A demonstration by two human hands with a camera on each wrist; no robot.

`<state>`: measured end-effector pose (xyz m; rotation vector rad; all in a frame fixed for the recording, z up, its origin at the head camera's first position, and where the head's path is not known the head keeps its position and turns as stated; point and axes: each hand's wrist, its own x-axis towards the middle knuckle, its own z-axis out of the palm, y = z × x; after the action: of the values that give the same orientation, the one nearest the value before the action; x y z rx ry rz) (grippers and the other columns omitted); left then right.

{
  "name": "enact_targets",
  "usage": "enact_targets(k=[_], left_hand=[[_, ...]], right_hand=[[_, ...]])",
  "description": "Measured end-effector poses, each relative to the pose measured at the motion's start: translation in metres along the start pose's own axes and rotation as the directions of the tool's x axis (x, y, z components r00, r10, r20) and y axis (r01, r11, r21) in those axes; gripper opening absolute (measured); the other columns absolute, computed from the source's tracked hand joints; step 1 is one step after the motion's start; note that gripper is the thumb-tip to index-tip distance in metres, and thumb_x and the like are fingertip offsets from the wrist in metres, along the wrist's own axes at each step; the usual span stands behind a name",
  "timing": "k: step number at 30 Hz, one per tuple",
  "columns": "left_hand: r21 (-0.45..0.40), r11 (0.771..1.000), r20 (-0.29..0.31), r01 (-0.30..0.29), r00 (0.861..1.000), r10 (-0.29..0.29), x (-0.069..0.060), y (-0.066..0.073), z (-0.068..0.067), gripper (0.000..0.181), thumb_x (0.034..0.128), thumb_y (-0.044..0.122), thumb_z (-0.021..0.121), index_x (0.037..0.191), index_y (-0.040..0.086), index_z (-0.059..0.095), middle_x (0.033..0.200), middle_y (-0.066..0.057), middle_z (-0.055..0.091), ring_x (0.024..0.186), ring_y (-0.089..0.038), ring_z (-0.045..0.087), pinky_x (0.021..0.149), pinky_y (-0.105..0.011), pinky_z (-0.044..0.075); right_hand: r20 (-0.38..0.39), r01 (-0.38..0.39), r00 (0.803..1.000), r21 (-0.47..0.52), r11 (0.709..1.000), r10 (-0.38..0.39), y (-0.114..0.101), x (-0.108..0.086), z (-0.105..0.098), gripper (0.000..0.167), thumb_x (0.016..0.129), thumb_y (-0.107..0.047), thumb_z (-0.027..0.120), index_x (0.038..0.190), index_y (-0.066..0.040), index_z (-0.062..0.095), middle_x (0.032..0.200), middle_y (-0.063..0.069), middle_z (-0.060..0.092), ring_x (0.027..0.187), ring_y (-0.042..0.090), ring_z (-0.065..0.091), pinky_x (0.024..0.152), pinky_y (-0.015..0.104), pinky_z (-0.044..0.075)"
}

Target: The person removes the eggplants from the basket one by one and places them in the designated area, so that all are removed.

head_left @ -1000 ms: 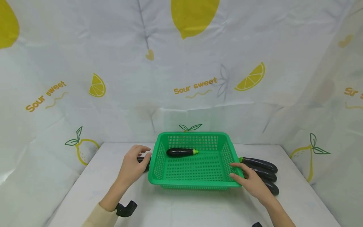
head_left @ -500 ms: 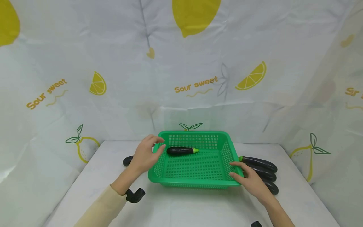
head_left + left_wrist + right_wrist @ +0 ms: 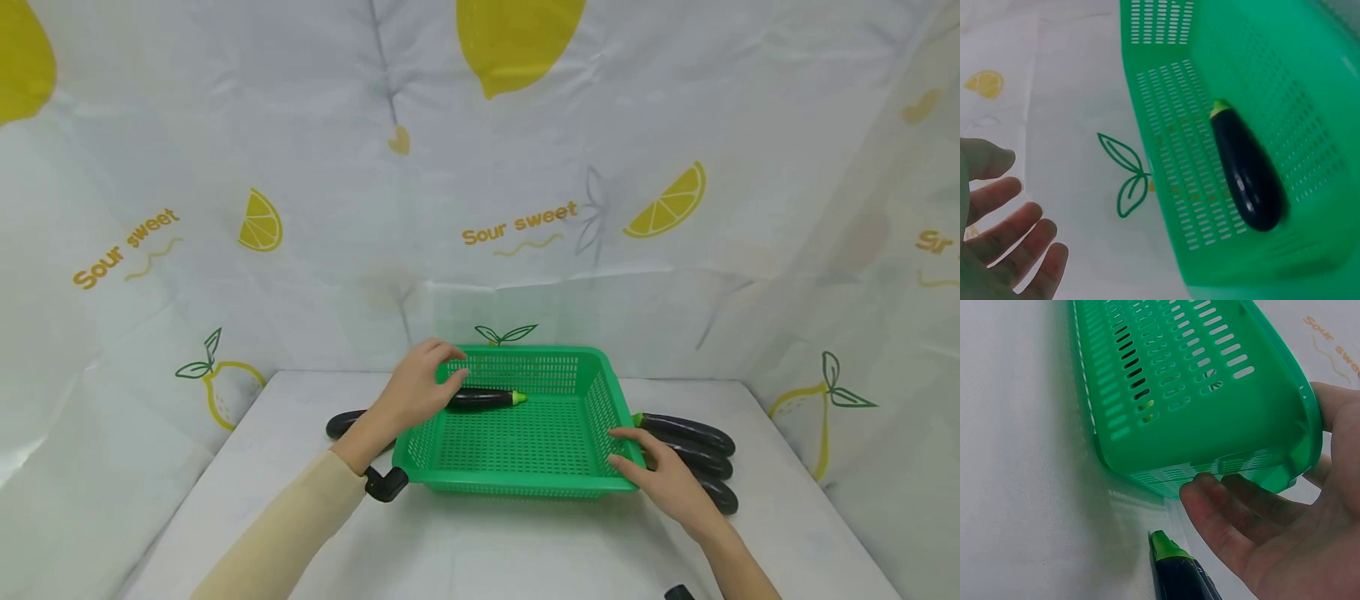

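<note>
A green plastic basket [image 3: 517, 482] sits mid-table with one dark eggplant [image 3: 486, 400] lying inside along its far wall. Over the basket's left side hovers my left hand [image 3: 422, 385], fingers loosely spread and nothing in them. In the left wrist view that hand [image 3: 1013, 231] is apart from the basket, whose eggplant [image 3: 1247, 169] shows whole. My right hand [image 3: 663, 479] grips the basket's right rim, some fingers over the edge and others against the outer wall, as the right wrist view shows its fingers [image 3: 1219, 515] there.
Three eggplants [image 3: 690, 432] lie stacked side by side right of the basket, partly behind the right hand; one stem end [image 3: 1169, 547] shows below it. Left of the basket, another eggplant [image 3: 343, 423] is partly covered by the left forearm. A lemon-print sheet [image 3: 337, 317] rises behind the table.
My left hand has moved right and away from me, from beside the basket's left rim to over it, uncovering part of the left eggplant. The right hand stays on the rim.
</note>
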<state>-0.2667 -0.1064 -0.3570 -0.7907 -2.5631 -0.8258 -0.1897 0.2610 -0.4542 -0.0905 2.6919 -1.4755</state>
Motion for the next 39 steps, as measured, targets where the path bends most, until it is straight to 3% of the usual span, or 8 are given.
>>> enact_targets(k=[8,19,27,35,39], left_hand=[[0.033,0.999,0.093,0.007,0.996,-0.01,0.021,-0.015,0.02,0.029,0.1004,0.023,0.066,0.123,0.004,0.068,0.124,-0.012,0.063,0.117,-0.031,0.059,0.097,-0.047,0.048],[0.197,0.979,0.193,0.049,0.977,-0.088,0.034,-0.029,0.048,0.032,0.1025,0.027,0.063,0.129,0.008,0.064,0.133,-0.015,0.056,0.123,-0.033,0.055,0.098,-0.049,0.048],[0.303,0.95,0.256,0.077,0.953,-0.159,0.044,-0.038,0.062,0.036,0.1038,0.032,0.06,0.133,0.012,0.061,0.137,-0.014,0.054,0.126,-0.034,0.052,0.1,-0.049,0.046],[0.379,0.921,0.308,0.085,0.927,-0.212,0.044,-0.045,0.073,0.04,0.1017,0.035,0.063,0.135,0.013,0.06,0.134,-0.014,0.054,0.123,-0.035,0.052,0.096,-0.053,0.046],[0.43,0.899,0.345,0.084,0.905,-0.249,0.043,-0.051,0.081,0.046,0.1003,0.038,0.065,0.139,0.014,0.058,0.138,-0.014,0.052,0.124,-0.035,0.051,0.096,-0.053,0.047]], right_hand=[[0.006,-0.015,1.0,0.015,1.0,0.015,0.001,0.001,0.0,0.057,0.099,-0.038,0.067,0.148,-0.014,0.048,0.153,0.025,0.041,0.124,0.037,0.055,0.084,0.038,0.05],[0.007,-0.021,1.0,0.021,1.0,0.021,0.0,0.0,-0.001,0.057,0.099,-0.037,0.068,0.147,-0.013,0.049,0.15,0.025,0.044,0.12,0.035,0.057,0.084,0.04,0.051],[0.008,-0.027,1.0,0.038,0.999,0.026,-0.001,-0.001,0.0,0.057,0.099,-0.037,0.068,0.147,-0.013,0.049,0.15,0.025,0.044,0.118,0.033,0.058,0.083,0.039,0.051],[-0.005,-0.037,0.999,0.041,0.998,0.037,0.0,0.0,0.001,0.055,0.098,-0.036,0.069,0.146,-0.014,0.051,0.149,0.024,0.046,0.116,0.032,0.058,0.082,0.037,0.051],[-0.012,-0.036,0.999,0.036,0.999,0.036,0.0,0.0,0.0,0.055,0.098,-0.036,0.069,0.145,-0.014,0.051,0.149,0.023,0.046,0.116,0.032,0.058,0.081,0.036,0.051]])
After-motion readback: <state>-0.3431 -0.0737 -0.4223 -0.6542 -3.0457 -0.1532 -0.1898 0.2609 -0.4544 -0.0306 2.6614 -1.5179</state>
